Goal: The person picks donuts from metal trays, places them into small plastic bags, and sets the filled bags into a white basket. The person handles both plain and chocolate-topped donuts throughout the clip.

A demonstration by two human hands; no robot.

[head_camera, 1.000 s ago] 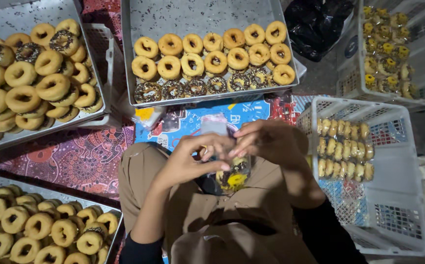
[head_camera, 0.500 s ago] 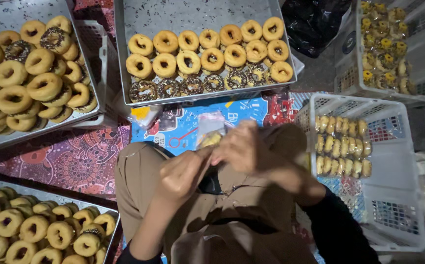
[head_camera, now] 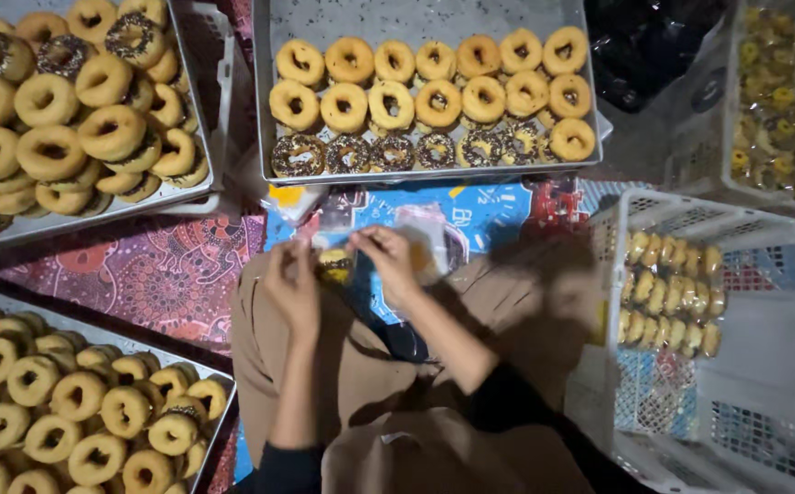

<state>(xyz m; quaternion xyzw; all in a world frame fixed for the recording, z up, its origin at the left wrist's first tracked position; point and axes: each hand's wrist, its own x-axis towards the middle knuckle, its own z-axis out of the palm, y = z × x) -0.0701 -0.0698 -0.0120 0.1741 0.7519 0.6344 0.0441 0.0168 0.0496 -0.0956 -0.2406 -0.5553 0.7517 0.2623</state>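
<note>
My left hand (head_camera: 292, 285) and my right hand (head_camera: 390, 261) hold between them a small clear plastic bag (head_camera: 333, 263) with a dark-topped doughnut inside it, over my lap. Both hands pinch the bag's top edge. Just beyond the hands lie more clear bags (head_camera: 425, 240) on a blue printed mat. Straight ahead is a metal tray (head_camera: 434, 14) with two rows of plain doughnuts and a front row of sprinkled chocolate ones (head_camera: 393, 152).
A tray heaped with doughnuts (head_camera: 59, 101) sits at the left, another (head_camera: 68, 402) at the lower left. A white plastic basket (head_camera: 763, 320) with bagged doughnuts stands at the right, a second basket (head_camera: 782, 101) behind it. A black bag (head_camera: 644, 46) lies far right of the tray.
My hands have moved forward, away from my body, and spread slightly; the bagged doughnut is now held up between them near the mat.
</note>
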